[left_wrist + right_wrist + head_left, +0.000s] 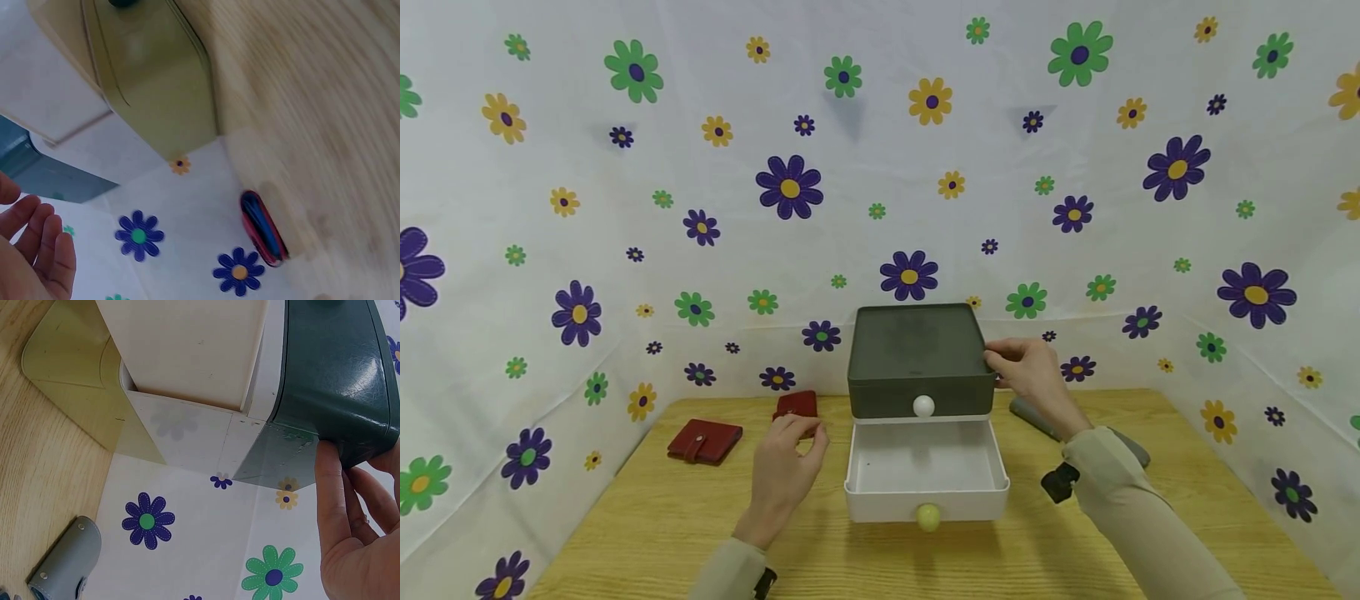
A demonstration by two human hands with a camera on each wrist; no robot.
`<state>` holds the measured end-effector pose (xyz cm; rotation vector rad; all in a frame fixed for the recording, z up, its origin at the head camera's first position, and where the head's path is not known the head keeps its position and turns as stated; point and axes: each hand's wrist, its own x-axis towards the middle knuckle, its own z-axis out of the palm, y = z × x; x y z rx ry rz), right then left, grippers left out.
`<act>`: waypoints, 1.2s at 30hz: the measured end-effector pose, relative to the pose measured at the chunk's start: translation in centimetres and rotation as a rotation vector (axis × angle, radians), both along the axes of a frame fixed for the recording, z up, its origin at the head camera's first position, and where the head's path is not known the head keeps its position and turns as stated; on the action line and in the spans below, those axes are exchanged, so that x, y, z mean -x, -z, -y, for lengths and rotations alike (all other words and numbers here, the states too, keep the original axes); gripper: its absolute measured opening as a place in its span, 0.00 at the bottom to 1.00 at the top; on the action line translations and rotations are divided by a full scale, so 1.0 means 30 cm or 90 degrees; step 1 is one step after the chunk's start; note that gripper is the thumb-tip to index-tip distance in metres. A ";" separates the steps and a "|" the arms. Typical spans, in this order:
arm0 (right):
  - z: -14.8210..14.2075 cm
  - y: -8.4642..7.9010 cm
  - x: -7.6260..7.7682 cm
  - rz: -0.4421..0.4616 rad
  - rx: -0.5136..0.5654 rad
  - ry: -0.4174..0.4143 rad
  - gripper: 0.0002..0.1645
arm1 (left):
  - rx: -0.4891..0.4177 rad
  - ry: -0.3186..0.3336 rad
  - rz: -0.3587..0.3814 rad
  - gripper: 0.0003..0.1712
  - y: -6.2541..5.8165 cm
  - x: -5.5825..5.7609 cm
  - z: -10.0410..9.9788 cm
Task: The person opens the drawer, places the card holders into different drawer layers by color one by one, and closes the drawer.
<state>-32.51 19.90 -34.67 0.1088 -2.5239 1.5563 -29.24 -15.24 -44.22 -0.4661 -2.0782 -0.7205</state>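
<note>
A small drawer unit stands on the table, its dark green top section (917,342) above a pulled-out white drawer (925,506) with a pale yellow knob (928,517). Below that, the wrist views show a yellow-green section (156,75). My right hand (1033,371) touches the right side of the green section, fingertips against its rim; in the right wrist view its fingers (331,487) lie fairly straight along the wall. My left hand (784,471) hovers left of the white drawer with loosely bent fingers and holds nothing.
A red wallet (704,440) with a snap strap lies at the left, and another red wallet (797,404) sits behind my left hand. A grey case (1131,447) lies at the right, partly behind my right forearm. Flower-printed cloth (880,167) surrounds the wooden table (640,517).
</note>
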 end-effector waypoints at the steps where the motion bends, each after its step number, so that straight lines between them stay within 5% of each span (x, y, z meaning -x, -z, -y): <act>1: 0.000 -0.001 -0.001 0.000 -0.002 0.001 0.20 | -0.001 -0.006 0.006 0.03 0.007 0.011 0.010; 8: -0.001 -0.009 -0.005 -0.005 -0.008 0.010 0.20 | 0.017 -0.023 0.099 0.04 0.043 0.079 0.091; 25: -0.006 -0.004 -0.005 -0.004 -0.005 0.011 0.20 | 0.123 -0.172 0.439 0.16 0.068 0.210 0.300; 30: -0.005 -0.001 -0.002 -0.008 -0.006 0.009 0.19 | 0.148 -0.237 0.459 0.12 0.073 0.223 0.360; 36: 0.004 -0.002 0.002 -0.012 -0.004 0.003 0.19 | 0.163 -0.252 0.465 0.15 0.095 0.221 0.423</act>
